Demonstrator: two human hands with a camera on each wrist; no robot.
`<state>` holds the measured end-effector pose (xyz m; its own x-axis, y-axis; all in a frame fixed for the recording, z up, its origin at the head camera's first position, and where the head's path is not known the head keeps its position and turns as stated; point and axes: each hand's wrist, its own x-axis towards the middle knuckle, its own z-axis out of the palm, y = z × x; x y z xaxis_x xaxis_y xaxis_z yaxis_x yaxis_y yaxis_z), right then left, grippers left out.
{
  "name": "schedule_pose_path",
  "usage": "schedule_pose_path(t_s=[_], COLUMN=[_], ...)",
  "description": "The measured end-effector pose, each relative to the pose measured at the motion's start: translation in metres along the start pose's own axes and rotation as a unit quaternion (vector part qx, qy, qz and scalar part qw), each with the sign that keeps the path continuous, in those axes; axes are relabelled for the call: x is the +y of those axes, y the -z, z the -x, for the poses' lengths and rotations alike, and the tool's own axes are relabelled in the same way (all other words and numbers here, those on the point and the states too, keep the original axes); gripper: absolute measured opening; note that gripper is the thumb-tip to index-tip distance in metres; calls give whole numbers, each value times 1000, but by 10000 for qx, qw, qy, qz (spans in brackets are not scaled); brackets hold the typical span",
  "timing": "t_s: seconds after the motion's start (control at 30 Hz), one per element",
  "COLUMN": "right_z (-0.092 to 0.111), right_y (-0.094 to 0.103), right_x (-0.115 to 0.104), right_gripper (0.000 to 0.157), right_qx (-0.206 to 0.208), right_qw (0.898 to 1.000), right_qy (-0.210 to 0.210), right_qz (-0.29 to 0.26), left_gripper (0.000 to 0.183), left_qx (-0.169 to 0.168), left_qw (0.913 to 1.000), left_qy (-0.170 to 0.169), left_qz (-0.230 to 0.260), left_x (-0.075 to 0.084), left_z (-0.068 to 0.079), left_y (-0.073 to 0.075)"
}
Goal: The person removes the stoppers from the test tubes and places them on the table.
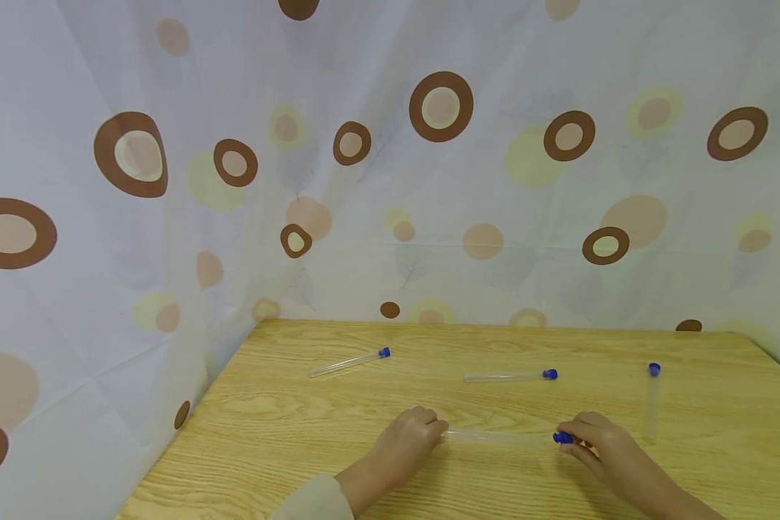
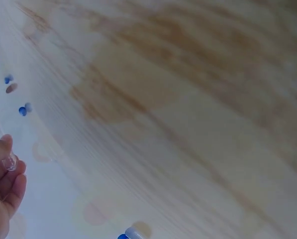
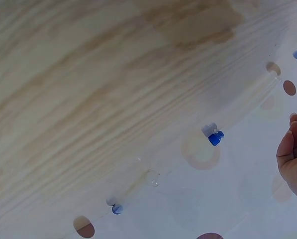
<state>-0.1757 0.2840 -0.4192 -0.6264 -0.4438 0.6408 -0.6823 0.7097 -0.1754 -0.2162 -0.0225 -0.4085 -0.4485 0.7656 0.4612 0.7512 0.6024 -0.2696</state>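
In the head view a clear test tube (image 1: 494, 438) lies nearly level between the two hands. My left hand (image 1: 408, 440) grips its rounded end, which also shows between the fingers in the left wrist view. At the other end my right hand (image 1: 601, 451) pinches a blue cap (image 1: 562, 438) between thumb and fingers. Whether the cap is seated on the tube or just at its mouth, I cannot tell. In the right wrist view only part of the right hand (image 3: 296, 159) shows at the edge, with a sliver of blue cap.
Three more capped tubes lie on the wooden table (image 1: 266, 433): one back left (image 1: 347, 363), one behind the hands (image 1: 503, 376), and one at the right (image 1: 652, 408), pointing away. A patterned curtain (image 1: 377, 180) hangs behind and at the left.
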Motion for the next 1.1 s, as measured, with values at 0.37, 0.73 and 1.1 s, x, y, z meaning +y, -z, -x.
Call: schedule_pose_path(t_s=[0.37, 0.73, 1.1], right_z=[2, 4, 6], right_y=[0, 0, 0], right_x=[5, 7, 16], right_gripper=[23, 19, 23], right_qx=[111, 81, -51], right_qw=[9994, 9982, 9962], right_qy=[224, 233, 47], right_qz=[227, 552, 863], left_gripper=[16, 17, 16], left_qx=[-407, -448, -616], left_qw=[9987, 9977, 9947], left_qy=[237, 491, 758], left_qz=[-203, 102, 308], left_x=[-3, -8, -15], left_z=[0, 2, 0], left_y=[2, -3, -10])
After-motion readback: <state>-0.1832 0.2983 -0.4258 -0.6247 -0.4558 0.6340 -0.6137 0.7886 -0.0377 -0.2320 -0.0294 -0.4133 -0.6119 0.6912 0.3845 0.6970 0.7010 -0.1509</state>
